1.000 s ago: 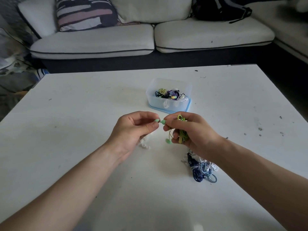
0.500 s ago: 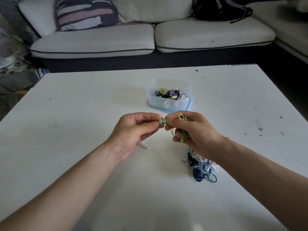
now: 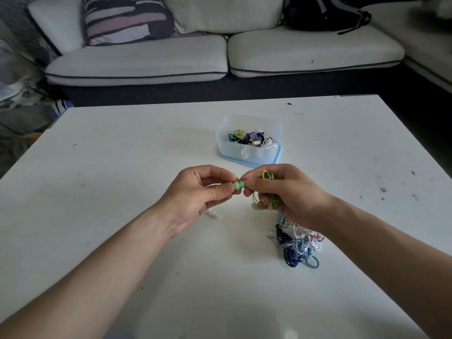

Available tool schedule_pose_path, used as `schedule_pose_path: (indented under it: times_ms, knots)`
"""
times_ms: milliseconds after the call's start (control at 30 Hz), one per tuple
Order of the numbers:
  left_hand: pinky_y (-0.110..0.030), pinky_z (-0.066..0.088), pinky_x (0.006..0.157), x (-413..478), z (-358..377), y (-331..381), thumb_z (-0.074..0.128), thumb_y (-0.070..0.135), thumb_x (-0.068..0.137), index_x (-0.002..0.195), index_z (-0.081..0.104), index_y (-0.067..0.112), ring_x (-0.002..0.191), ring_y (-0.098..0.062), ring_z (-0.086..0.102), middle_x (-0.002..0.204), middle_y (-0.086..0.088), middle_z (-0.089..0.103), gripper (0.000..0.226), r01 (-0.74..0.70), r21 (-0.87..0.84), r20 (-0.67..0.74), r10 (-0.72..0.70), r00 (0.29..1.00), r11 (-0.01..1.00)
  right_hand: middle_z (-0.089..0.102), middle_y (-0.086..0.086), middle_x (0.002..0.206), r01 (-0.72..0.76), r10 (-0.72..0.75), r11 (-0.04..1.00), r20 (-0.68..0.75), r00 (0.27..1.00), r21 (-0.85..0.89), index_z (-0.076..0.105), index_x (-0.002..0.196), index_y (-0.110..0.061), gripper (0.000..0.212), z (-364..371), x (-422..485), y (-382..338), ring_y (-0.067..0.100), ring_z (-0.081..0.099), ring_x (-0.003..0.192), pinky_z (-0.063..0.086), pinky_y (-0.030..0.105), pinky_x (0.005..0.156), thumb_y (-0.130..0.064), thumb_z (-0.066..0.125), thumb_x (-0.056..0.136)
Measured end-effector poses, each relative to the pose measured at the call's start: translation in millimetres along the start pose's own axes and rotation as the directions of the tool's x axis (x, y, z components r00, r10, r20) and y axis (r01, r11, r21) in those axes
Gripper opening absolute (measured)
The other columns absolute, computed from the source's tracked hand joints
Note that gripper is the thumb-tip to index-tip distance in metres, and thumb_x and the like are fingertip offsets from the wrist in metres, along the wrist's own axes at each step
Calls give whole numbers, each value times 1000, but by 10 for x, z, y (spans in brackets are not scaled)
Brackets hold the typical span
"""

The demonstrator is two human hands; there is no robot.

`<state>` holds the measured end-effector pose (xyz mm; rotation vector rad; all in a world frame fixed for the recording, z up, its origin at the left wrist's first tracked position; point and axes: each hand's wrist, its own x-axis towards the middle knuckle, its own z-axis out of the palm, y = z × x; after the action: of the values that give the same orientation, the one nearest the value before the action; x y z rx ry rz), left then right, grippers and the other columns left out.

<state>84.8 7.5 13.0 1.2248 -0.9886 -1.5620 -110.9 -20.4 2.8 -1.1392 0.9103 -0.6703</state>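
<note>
The thumb and forefinger of the left hand (image 3: 195,192) are closed in a tight pinch on a small mint-green ear tip (image 3: 235,185), and its other fingers (image 3: 212,171) curl loosely above it. Facing it, the thumb and forefinger of the right hand (image 3: 291,194) pinch the green earbud (image 3: 242,184), which touches the ear tip end to end, so the 2 hands meet at this spot. The right hand's remaining fingers are curled round a coiled yellow-green cable (image 3: 272,200), with 1 loop of it sticking up past the knuckles. A second mint-green earbud (image 3: 255,206) hangs just below that hand. Both hands are over the middle of the white counter (image 3: 122,155). Just beneath the left hand, 2 small white ear tips (image 3: 214,214) lie on the counter. Under the right wrist sits a tangled pile of blue and white cables (image 3: 296,243). Beyond the hands, near them, stands an open translucent plastic box (image 3: 249,152) with a blue base, holding more tangled earphones in black, purple, yellow and white. Dark specks dot the counter's right side. Behind the counter runs a white sofa (image 3: 146,62) with dark piping, carrying a striped cushion (image 3: 127,18) at the left and a black backpack (image 3: 322,13) at the right.
</note>
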Motion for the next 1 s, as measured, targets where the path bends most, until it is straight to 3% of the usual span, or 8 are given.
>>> schedule_pose_path:
  times_ms: [200,367,867,1000]
  knots:
    - [-19,55,63,-9,10,10,70,0,63,79,72,7,67,-16,71,75,-9,73,17,9,-22,14,-8,1000,1000,69,7,80,40,-39,999,19,999,-35,77,86,-13,8,-11,-5,-8,12,47,58,48,26,62,-12,69,88]
    - [-19,55,64,-16,30,6,71,0,62,66,76,16,73,-19,74,76,-10,73,17,9,-24,4,-9,1000,1000,69,7,80,50,-51,998,-16,999,-46,74,92,-6,8,-14,4,5,12,46,57,47,27,62,-9,68,89]
    - [-20,56,64,-11,43,-19,71,2,60,67,77,14,74,-20,74,78,-12,74,16,4,-37,-30,-6,1000,999,71,8,77,118,-139,971,-90,986,-209,77,88,-7,6,10,-25,-45,15,50,62,48,24,58,-9,71,89]
    - [-20,56,64,-3,44,-25,70,1,61,69,77,13,74,-20,74,79,-13,74,16,6,-44,-35,-7,999,999,72,8,76,129,-156,961,-94,983,-244,77,88,-9,6,6,-24,-52,8,54,60,50,30,63,-10,71,89]
